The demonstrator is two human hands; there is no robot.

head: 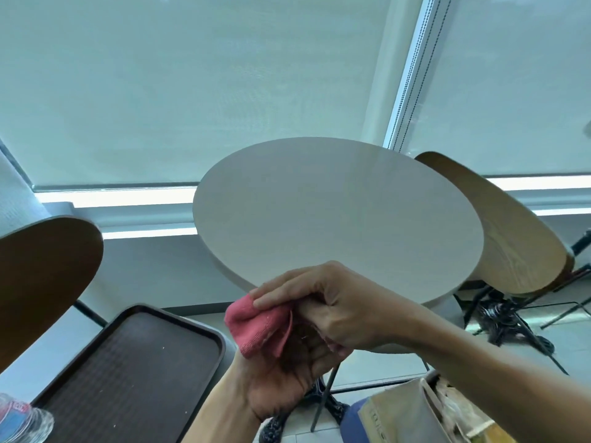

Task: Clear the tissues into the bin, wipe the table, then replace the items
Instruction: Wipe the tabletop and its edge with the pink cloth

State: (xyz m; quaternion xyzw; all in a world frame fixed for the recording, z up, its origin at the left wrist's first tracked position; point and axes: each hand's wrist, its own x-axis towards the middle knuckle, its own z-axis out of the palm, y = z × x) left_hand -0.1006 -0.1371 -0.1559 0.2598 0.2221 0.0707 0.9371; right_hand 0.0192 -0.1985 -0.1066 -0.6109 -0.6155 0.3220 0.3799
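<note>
At the bottom edge of the frame a plastic bottle [22,420] sits in the lower left corner, with a dark brown tray [128,378] beside it, bare apart from a few specks. In the lower right, a beige bag [415,414] shows papers inside. Just above, at lower centre, both hands meet at the counter's near rim. The left hand [287,375] is cupped palm-up below the edge, its grip spread under the pink cloth [256,327]. The right hand [335,308] comes in from the right, its grip pinched on that cloth, fingers curled over the top fold. The cloth is bunched between the two hands, apparently just off the rim.

Beyond them, the round pale counter [335,219] fills mid-frame, bare, no tissues visible on it. Chair backs stand at left [41,282] and right [511,235], before window blinds [192,91].

The risk, as I judge it: crumbs swept toward the cupped palm could spill past it to the floor or into the open bag, or the loosely bunched cloth could slip.
</note>
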